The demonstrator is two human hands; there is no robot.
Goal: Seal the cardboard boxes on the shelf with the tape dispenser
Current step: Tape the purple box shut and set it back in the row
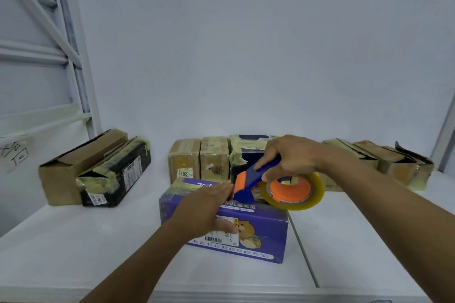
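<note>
Plain white wall (246,51) behind — at left, a pale metal frame (78,69) with diagonal braces.

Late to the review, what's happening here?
A person is taping the purple box at the front of the white shelf. The left grip lies flat on its top, thumb on the front face. The right grip holds the tape dispenser, nose down on the box top. Other boxes, several already taped, sit behind.
</note>
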